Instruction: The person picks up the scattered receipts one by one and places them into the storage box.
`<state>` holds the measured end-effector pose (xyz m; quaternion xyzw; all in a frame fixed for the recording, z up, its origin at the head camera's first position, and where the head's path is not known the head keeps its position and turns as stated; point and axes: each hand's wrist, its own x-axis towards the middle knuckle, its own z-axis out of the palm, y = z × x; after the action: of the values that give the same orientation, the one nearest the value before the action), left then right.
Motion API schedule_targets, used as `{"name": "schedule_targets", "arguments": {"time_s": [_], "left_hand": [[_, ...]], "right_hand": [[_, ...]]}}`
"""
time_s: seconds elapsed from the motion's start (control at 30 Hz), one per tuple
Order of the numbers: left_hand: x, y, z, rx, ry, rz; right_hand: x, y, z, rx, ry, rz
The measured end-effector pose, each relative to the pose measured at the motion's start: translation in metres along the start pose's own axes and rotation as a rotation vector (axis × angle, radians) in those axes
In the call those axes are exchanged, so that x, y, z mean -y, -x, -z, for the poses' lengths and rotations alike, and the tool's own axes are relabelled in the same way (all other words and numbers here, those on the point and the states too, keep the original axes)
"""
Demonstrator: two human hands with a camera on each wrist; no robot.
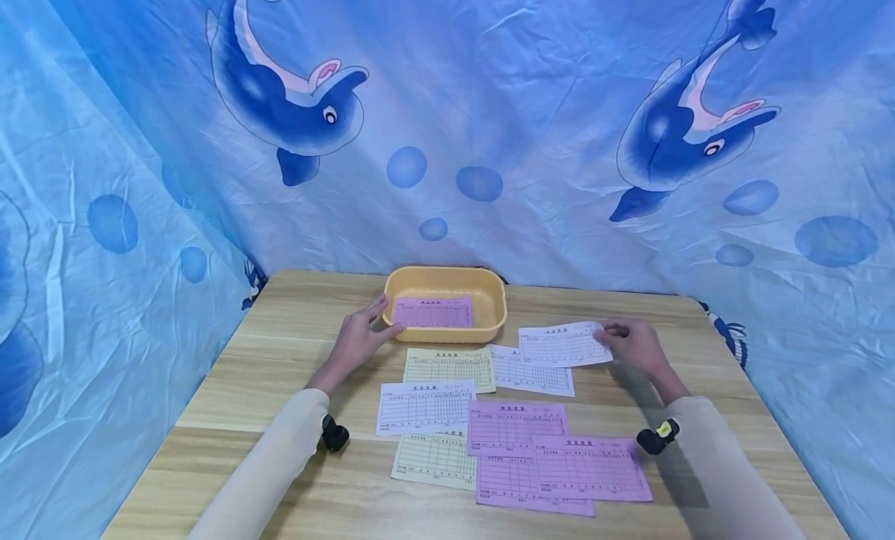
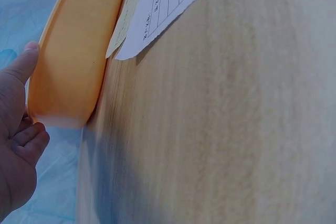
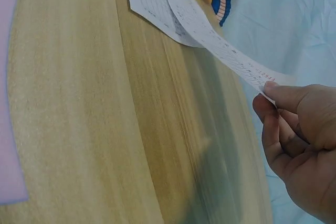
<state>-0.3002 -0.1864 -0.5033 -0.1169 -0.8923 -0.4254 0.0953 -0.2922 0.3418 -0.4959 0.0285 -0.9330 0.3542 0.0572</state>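
Right of the yellow plastic basin point(image 1: 447, 336), my right hand point(image 1: 632, 344) pinches a white receipt form point(image 1: 559, 347) by its edge; my left hand point(image 1: 358, 336) seems to grip the basin's left end.

Left arm point(image 1: 262, 466) in long off-white fabric sleeve point(image 1: 283, 443), stretched forward from lower left, slanting inward. Left hand point(image 1: 355, 339) extended ahead, thumb spread from index finger; in left wrist view, thumb straight, lower fingers loosely bent. Right arm point(image 1: 730, 470) in matching sleeve, stretched forward from lower right, also slanting inward. Right hand point(image 1: 635, 344) turned inward, thumb and index finger pinching, remaining fingers curled toward palm. Hands well apart.
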Motion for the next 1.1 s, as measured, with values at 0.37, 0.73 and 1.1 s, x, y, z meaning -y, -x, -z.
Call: {"name": "schedule_targets", "arguments": {"time_s": [0.37, 0.73, 1.1], "left_hand": [[0.0, -0.001, 0.0, 0.004, 0.0, 0.005], [0.0, 0.0, -0.001, 0.001, 0.0, -0.005], [-0.001, 0.001, -0.001, 0.004, 0.011, 0.005]], "right_hand": [[0.01, 0.002, 0.015, -0.034, -0.025, 0.005], [0.03, -0.006, 0.032, -0.066, -0.091, -0.037], [0.062, -0.024, 0.032, -0.117, -0.187, -0.027]]}}
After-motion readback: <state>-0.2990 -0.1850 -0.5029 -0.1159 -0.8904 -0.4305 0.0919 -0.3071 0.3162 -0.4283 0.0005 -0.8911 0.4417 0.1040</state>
